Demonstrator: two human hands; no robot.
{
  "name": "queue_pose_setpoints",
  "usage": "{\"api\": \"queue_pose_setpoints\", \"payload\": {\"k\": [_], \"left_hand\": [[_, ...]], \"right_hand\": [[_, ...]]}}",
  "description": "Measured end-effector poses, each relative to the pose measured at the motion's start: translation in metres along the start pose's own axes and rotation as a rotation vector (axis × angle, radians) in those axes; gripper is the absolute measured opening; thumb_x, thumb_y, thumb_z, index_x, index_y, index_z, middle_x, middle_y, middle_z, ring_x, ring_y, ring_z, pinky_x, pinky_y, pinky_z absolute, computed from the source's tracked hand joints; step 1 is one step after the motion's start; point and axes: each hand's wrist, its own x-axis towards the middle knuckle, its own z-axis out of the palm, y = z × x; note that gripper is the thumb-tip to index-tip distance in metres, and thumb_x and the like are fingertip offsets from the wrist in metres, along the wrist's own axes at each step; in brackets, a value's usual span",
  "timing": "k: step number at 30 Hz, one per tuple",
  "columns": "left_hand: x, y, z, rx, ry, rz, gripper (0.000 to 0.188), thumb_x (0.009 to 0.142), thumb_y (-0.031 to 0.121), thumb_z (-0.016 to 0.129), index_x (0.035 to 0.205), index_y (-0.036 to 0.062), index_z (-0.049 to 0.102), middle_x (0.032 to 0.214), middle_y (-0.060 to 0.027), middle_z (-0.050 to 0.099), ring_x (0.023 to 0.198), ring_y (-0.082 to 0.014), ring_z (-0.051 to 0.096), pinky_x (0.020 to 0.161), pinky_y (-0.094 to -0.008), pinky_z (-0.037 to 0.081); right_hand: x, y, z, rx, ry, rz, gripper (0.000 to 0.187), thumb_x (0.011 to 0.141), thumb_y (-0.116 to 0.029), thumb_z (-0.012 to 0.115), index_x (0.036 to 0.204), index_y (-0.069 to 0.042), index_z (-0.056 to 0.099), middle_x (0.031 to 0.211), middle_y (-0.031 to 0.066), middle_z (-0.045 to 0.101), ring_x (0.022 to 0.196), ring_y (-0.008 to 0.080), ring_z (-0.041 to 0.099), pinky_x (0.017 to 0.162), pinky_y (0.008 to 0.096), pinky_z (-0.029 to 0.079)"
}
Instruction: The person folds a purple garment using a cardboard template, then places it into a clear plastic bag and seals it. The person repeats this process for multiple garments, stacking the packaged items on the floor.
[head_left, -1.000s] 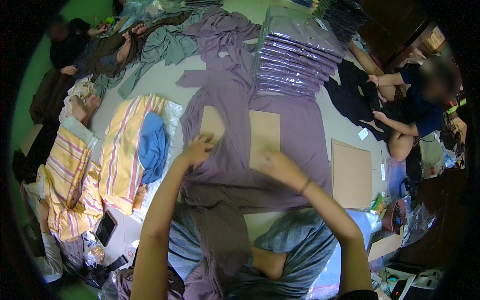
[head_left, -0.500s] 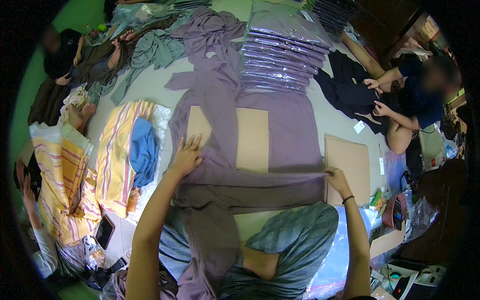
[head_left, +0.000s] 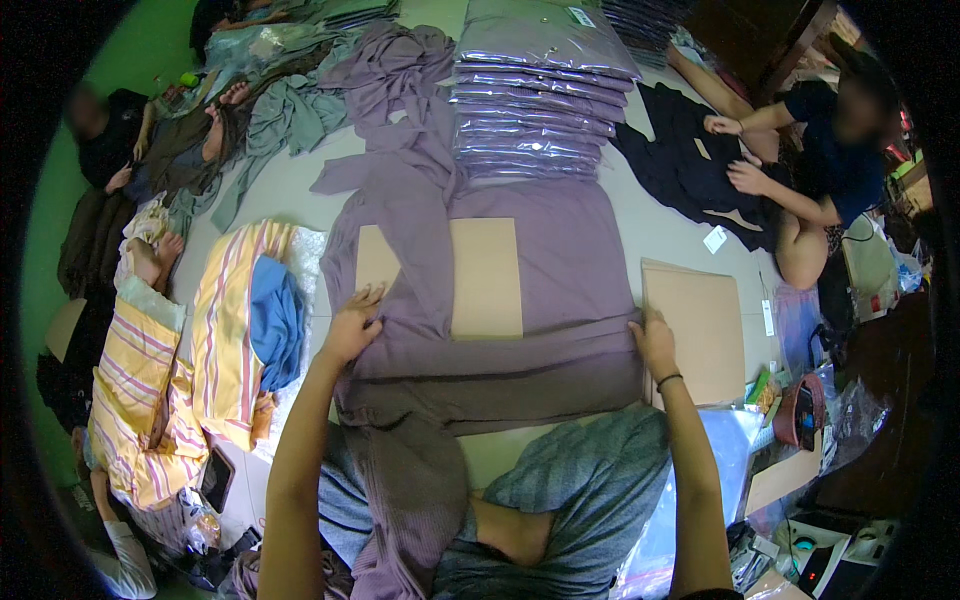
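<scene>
A mauve knit garment [head_left: 570,240] is spread on the floor before me, with a sheet of tan cardboard [head_left: 487,280] lying on it. One sleeve crosses over the cardboard and hides part of it. Across the near side runs a flat folded band of the same fabric. My left hand [head_left: 352,325] rests on the garment's left edge, beside the cardboard, fingers stretched out. At the band's right end, my right hand [head_left: 655,345] has its fingers closed on the fabric edge. More ribbed mauve fabric [head_left: 410,490] drapes over my left leg.
Bagged folded garments [head_left: 540,100] are stacked beyond the garment. Cardboard sheets [head_left: 700,330] lie by my right hand, above clear plastic bags [head_left: 690,470]. Striped yellow cloth [head_left: 235,320] and a phone [head_left: 217,478] lie left. A person at right handles a black garment [head_left: 680,160].
My right hand has moved up and slightly left, and the stretched fabric edge now lies flat as a wider band. My left hand has slid slightly down and left. The view has shifted slightly.
</scene>
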Motion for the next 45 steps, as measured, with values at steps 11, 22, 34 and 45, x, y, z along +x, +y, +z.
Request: {"api": "queue_pose_setpoints", "payload": {"k": [11,22,34,45], "left_hand": [[0.004,-0.023,0.01,-0.83,0.088,-0.365,0.015,0.074,0.011,0.06,0.08,-0.0027,0.058,0.109,-0.0156,0.053,0.101,-0.0207,0.049,0.086,-0.0256,0.035],[0.0,-0.005,0.028,-0.58,0.38,-0.211,0.015,0.066,0.011,0.064,0.071,0.0,0.055,0.109,-0.0117,0.053,0.107,-0.027,0.045,0.09,-0.0314,0.034],[-0.004,-0.018,0.021,-0.742,0.327,-0.22,0.021,0.063,0.004,0.058,0.065,0.0005,0.038,0.098,-0.0132,0.058,0.082,-0.0202,0.056,0.068,-0.0261,0.04],[0.002,-0.002,0.014,-0.745,0.298,-0.263,0.014,0.071,0.005,0.059,0.075,0.003,0.046,0.096,-0.0093,0.055,0.09,-0.0171,0.049,0.079,-0.0251,0.036]], "right_hand": [[0.013,-0.183,-0.001,0.523,-0.098,-0.463,0.034,0.071,-0.007,0.054,0.103,-0.002,0.044,0.103,0.0172,0.045,0.095,0.0339,0.046,0.082,0.0377,0.039],[0.094,-0.391,0.076,-0.115,0.149,-0.503,0.062,0.072,-0.016,0.053,0.125,0.001,0.024,0.121,0.0136,0.035,0.107,0.0263,0.041,0.076,0.0364,0.043],[0.165,-0.295,-0.011,1.609,-0.49,-0.252,0.034,0.082,-0.013,0.048,0.114,-0.001,0.044,0.103,0.0083,0.054,0.092,0.0156,0.051,0.081,0.0273,0.04],[0.076,-0.05,-0.001,1.637,-0.385,0.645,0.051,0.086,-0.034,0.038,0.125,-0.004,0.024,0.12,0.0171,0.036,0.104,0.0305,0.043,0.083,0.0399,0.043]]}}
